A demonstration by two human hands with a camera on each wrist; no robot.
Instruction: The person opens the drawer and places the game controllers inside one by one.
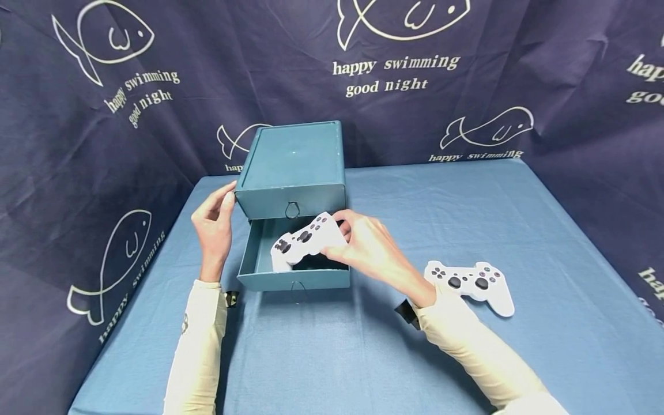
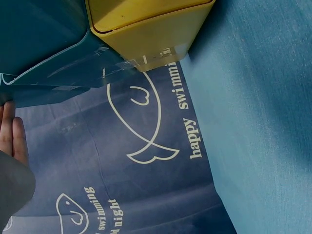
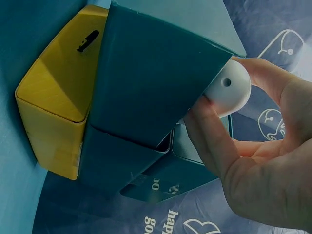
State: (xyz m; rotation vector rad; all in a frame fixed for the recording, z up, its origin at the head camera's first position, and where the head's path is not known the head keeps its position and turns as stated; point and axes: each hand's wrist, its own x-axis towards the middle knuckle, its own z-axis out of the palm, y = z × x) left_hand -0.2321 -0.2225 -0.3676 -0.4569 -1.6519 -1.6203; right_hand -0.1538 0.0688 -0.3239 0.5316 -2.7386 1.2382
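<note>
A teal drawer box [image 1: 293, 155] stands toward the back of the table, its lower drawer [image 1: 293, 281] pulled out toward me. My right hand [image 1: 370, 248] grips one end of a white game controller [image 1: 303, 239], thumb on one side and fingers on the other. The controller is tilted, partly inside the open drawer. In the right wrist view, a rounded white grip of the controller [image 3: 226, 90] shows past the drawer's edge. My left hand [image 1: 214, 222] touches the box's left side near the front corner, its fingers fairly straight.
A second white controller [image 1: 477, 282] lies on the blue cloth [image 1: 321, 357] to the right, beside my right forearm. Below the teal drawers sits a yellow drawer unit [image 2: 151, 39], hidden from the head view. Dark blue fish-print curtains [image 1: 399, 115] hang behind and at the sides.
</note>
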